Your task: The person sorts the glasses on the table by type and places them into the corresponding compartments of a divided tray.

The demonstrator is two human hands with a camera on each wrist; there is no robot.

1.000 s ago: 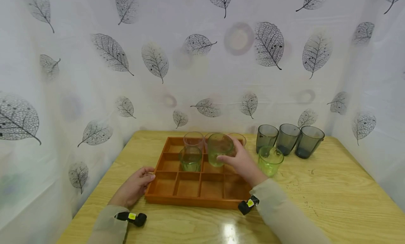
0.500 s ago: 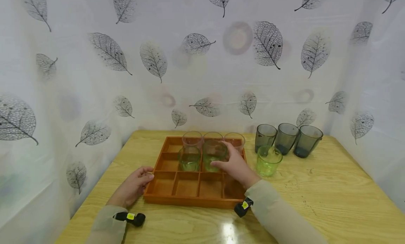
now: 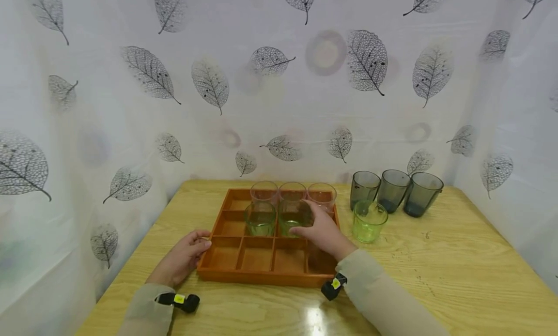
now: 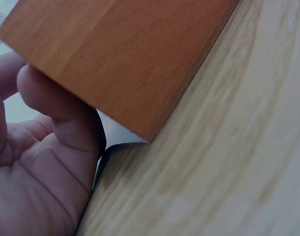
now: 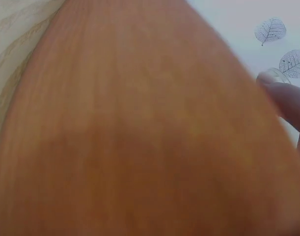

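A brown wooden compartment tray (image 3: 261,278) lies on the table. My left hand (image 3: 180,256) rests against its left side, fingertips at the rim; the left wrist view shows bent fingers (image 4: 56,98) against the tray's wall (image 4: 115,59). My right hand (image 3: 324,232) holds a green glass (image 3: 291,224) in the middle row, fingers behind it and thumb in front. Just left of it stands another green glass (image 3: 260,222). Behind them, three pale pink glasses (image 3: 264,193) stand in the back row. The tray's front wall (image 5: 140,123) fills most of the right wrist view.
Right of the tray, a light green glass (image 3: 369,223) stands on the table. Behind it are three dark grey glasses (image 3: 365,190) in a row. A leaf-patterned curtain (image 3: 279,108) encloses the table's back and sides.
My right hand has lowered the green glass into the tray's middle row, beside the other green glass. The left hand has stayed at the tray's left side.
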